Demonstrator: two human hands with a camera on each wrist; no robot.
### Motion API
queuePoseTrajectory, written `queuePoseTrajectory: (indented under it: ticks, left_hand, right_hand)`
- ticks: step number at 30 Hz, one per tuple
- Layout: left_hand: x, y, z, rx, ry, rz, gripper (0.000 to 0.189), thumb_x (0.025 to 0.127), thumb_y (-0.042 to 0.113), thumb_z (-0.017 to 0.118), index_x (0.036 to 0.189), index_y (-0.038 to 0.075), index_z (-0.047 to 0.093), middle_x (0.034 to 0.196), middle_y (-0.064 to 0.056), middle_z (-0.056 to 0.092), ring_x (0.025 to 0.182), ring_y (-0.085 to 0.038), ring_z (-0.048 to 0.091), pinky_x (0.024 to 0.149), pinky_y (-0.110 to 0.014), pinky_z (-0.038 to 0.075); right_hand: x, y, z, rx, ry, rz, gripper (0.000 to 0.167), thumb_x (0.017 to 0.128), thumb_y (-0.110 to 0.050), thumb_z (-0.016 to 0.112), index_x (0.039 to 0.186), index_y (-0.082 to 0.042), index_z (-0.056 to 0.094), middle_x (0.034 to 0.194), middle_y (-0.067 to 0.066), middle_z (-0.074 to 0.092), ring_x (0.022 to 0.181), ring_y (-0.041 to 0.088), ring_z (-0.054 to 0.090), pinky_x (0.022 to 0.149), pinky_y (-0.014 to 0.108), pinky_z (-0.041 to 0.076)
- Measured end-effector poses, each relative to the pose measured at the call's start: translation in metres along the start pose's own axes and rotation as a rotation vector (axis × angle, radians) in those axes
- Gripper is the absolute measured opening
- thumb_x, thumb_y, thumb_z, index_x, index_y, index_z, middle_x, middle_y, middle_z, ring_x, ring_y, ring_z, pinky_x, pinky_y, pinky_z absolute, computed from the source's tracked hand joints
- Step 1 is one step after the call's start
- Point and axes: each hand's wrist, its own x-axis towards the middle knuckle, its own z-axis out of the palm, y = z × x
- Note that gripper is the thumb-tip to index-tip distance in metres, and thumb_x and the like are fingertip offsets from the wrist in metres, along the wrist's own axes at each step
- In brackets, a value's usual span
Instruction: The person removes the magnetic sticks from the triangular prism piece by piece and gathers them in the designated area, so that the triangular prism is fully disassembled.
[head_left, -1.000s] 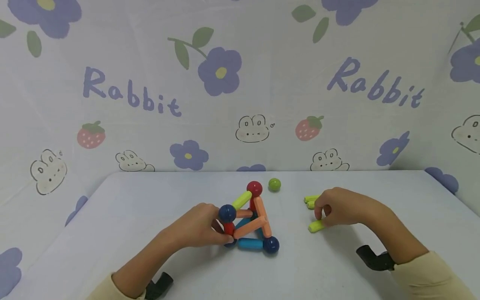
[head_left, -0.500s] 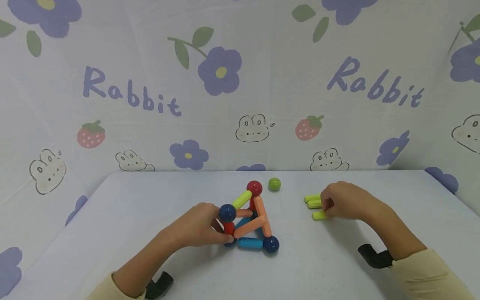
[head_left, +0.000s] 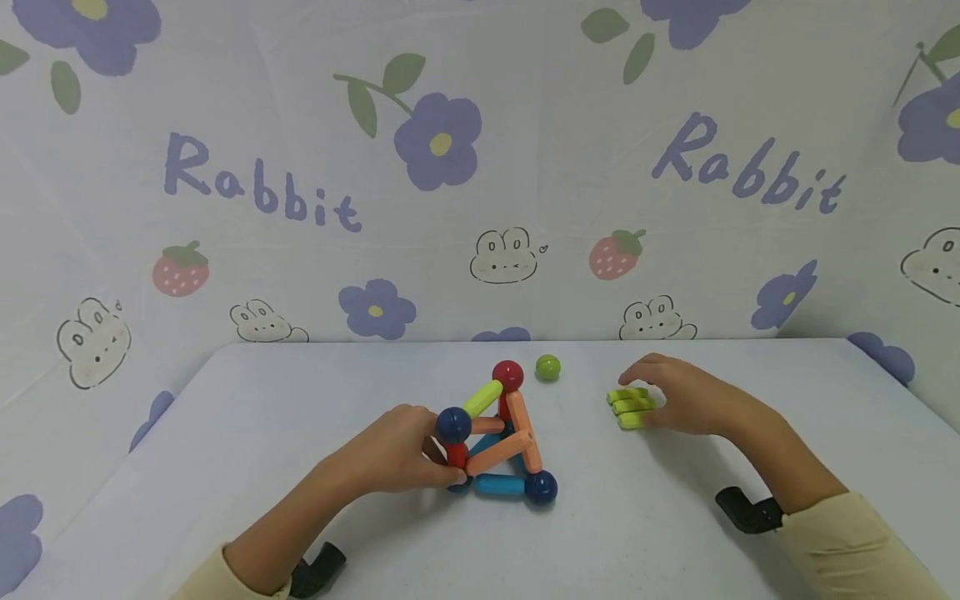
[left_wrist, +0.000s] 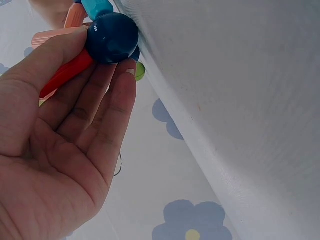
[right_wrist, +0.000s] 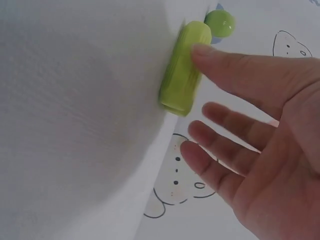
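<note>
My left hand (head_left: 401,450) grips the near left corner of a magnetic stick-and-ball frame (head_left: 498,457), at a red stick between two navy balls. In the left wrist view, thumb and fingers pinch around the lower navy ball (left_wrist: 112,39) and the red stick (left_wrist: 65,75). Blue, orange, red and yellow-green sticks join in the frame, with a red ball (head_left: 507,376) on top. On the right, my right hand (head_left: 686,396) is spread beside several yellow-green sticks (head_left: 630,407) lying side by side. Its thumb meets the nearest stick (right_wrist: 182,70) in the right wrist view; the other fingers stand apart.
A loose green ball (head_left: 548,367) lies behind the frame, towards the back edge of the white table (head_left: 337,367). A printed cloth (head_left: 300,208) with flowers and rabbits hangs behind the table. Black wrist mounts (head_left: 750,510) sit below both wrists.
My right hand has pushed the nearest yellow-green stick away from me, up against the others, and its fingers have spread off it. The left hand and the frame have stayed in place.
</note>
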Motion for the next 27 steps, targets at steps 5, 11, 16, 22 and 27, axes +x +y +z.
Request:
queuePoseTrajectory:
  ticks: [5, 11, 16, 22, 27]
  left_hand:
    - [0.0002, 0.0003, -0.0003, 0.007, 0.001, -0.003, 0.025, 0.08, 0.018, 0.085, 0.099, 0.005, 0.076, 0.086, 0.0, 0.074, 0.08, -0.016, 0.072, 0.071, -0.033, 0.059]
    - [0.0001, 0.0008, -0.0007, 0.009, -0.002, -0.006, 0.025, 0.08, 0.019, 0.085, 0.099, 0.005, 0.076, 0.087, -0.001, 0.074, 0.081, -0.016, 0.072, 0.071, -0.032, 0.059]
    - [-0.0009, 0.0015, -0.0006, -0.019, -0.007, -0.019, 0.024, 0.081, 0.017, 0.085, 0.1, 0.006, 0.075, 0.088, 0.0, 0.074, 0.081, -0.016, 0.072, 0.068, -0.03, 0.058]
    - [-0.0016, 0.0022, -0.0002, -0.029, -0.002, -0.028, 0.025, 0.081, 0.017, 0.085, 0.101, 0.006, 0.075, 0.089, -0.001, 0.074, 0.079, -0.015, 0.071, 0.065, -0.029, 0.058]
    - [-0.0011, 0.0018, -0.0003, -0.026, -0.008, -0.019, 0.025, 0.081, 0.016, 0.085, 0.101, 0.006, 0.075, 0.089, 0.0, 0.074, 0.081, -0.016, 0.072, 0.067, -0.029, 0.058]
  right_hand:
    - [-0.001, 0.0023, 0.0032, 0.048, -0.048, -0.01, 0.052, 0.082, -0.005, 0.081, 0.13, 0.0, 0.062, 0.133, 0.02, 0.06, 0.128, 0.044, 0.049, 0.102, 0.06, 0.041]
    - [-0.0024, 0.0037, 0.0008, 0.068, -0.048, -0.025, 0.043, 0.08, -0.006, 0.082, 0.12, 0.0, 0.068, 0.122, 0.015, 0.066, 0.118, 0.039, 0.057, 0.1, 0.058, 0.044]
    - [-0.0037, 0.0026, -0.0034, 0.083, -0.079, 0.004, 0.041, 0.078, -0.007, 0.084, 0.116, -0.003, 0.069, 0.114, 0.007, 0.067, 0.109, 0.032, 0.06, 0.096, 0.056, 0.047]
    - [-0.0039, 0.0016, -0.0056, 0.082, -0.112, 0.019, 0.04, 0.078, -0.01, 0.085, 0.114, -0.005, 0.069, 0.109, 0.001, 0.067, 0.104, 0.028, 0.061, 0.09, 0.05, 0.052]
    - [-0.0047, 0.0005, -0.0054, 0.081, -0.115, 0.03, 0.041, 0.078, -0.011, 0.085, 0.115, -0.005, 0.068, 0.11, 0.002, 0.067, 0.106, 0.029, 0.06, 0.09, 0.049, 0.052]
